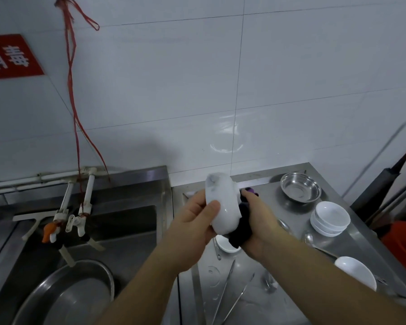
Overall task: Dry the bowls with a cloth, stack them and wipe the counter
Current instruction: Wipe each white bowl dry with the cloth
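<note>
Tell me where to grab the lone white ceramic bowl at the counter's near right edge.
Take the lone white ceramic bowl by its rim, coming from above. It sits open side up, rim exposed all round, and tilts a little toward the wall. Thumb inside, fingers under the outer wall, probably on the near-right side, away from the metal tongs.

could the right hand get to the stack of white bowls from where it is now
Probably yes. The stack of white bowls sits just right of the right hand on the counter, nothing between them. But that hand grips the dark cloth against the bowl in the left hand.
</note>
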{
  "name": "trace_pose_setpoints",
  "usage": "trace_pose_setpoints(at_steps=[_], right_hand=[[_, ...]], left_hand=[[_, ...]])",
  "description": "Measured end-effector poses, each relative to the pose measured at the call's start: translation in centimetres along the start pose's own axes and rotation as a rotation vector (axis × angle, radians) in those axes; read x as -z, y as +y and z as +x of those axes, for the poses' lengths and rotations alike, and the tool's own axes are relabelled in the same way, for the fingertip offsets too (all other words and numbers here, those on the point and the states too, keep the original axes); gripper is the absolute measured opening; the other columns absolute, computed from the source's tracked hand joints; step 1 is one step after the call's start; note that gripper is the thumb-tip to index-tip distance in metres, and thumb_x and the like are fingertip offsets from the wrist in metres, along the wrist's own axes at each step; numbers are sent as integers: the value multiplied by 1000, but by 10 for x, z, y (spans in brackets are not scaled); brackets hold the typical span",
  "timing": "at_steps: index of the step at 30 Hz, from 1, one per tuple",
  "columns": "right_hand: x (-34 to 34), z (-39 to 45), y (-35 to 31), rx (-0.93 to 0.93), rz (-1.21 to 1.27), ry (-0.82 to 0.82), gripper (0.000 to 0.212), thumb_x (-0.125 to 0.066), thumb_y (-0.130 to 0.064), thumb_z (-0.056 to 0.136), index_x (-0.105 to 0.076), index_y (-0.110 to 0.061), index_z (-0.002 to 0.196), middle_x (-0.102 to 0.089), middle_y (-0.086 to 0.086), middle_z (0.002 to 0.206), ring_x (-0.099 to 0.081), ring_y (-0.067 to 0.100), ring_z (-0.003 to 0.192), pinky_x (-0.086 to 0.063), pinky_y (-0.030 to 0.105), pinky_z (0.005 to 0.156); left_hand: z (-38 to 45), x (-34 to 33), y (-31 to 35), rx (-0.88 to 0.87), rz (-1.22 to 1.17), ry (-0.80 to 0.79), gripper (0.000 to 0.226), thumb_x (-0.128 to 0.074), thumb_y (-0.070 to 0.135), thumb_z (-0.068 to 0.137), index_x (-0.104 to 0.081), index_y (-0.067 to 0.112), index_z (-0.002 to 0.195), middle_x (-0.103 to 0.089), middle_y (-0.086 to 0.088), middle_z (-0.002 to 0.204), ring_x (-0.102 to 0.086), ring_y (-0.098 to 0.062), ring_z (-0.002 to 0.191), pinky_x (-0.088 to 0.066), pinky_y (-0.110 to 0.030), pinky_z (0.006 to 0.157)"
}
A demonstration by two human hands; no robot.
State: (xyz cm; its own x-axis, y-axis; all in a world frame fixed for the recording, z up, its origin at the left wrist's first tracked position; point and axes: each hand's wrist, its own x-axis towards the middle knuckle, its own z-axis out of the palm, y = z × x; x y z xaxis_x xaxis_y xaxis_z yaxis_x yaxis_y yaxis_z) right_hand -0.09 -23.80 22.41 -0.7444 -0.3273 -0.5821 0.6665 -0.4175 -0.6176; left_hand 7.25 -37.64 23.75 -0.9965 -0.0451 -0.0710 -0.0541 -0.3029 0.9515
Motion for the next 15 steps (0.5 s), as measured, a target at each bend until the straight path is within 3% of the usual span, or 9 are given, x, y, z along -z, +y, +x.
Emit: trace_pose_setpoints(at_steps=[2,4,8,10,13,15], right_hand=[[5,-2,9,-36,73,-13,42,-55,-31,101,-68,-1,128,-69,26,118,-70,37,98,-57,47,85],[10,-3,13,-63,99,-15,47,-53,-28,101,-62,2,136,-66,25,120,-66,39,106,-56,48,90],[11,-2,4,-31,3,9,36,-59,-31,99,-69,-3,120,-62,20,111,-61,34,98,-52,42,76],[11,0,-4,47,-71,57,44,-64,-34,99,-70,2,123,-67,20,107,-64,34,95,-52,43,74],[7,1,-13,138,-164,116,44,-69,-39,96,-70,-4,124,-69,10,90,-65,28,74,-51,33,54],[4,2,-15,139,-161,138,40,-64,-41,99,-69,-7,120,-66,7,84,-62,24,66,-48,30,49]], left_hand=[[-1,-3,-10,-15,132,-8,36,-62,42,99,-67,43,135,-71,6,134,-65,-20,130,-58,-42,104],[-1,-6,-18,23,125,-1,44,-64,39,97,-62,37,141,-69,2,137,-64,-23,132,-55,-49,110],[-1,2,-13,51,87,-51,53,-72,23,90,-63,41,139,-71,4,135,-67,-21,129,-59,-41,102],[2,8,0,77,-10,-46,51,-75,16,88,-67,30,137,-73,-5,131,-71,-28,122,-63,-40,91],[7,10,13,159,-203,50,35,-76,23,87,-76,15,121,-77,-16,120,-77,-38,108,-66,-44,78],[8,10,12,147,-197,52,39,-71,25,87,-72,13,124,-78,-14,120,-76,-37,109,-66,-44,80]])
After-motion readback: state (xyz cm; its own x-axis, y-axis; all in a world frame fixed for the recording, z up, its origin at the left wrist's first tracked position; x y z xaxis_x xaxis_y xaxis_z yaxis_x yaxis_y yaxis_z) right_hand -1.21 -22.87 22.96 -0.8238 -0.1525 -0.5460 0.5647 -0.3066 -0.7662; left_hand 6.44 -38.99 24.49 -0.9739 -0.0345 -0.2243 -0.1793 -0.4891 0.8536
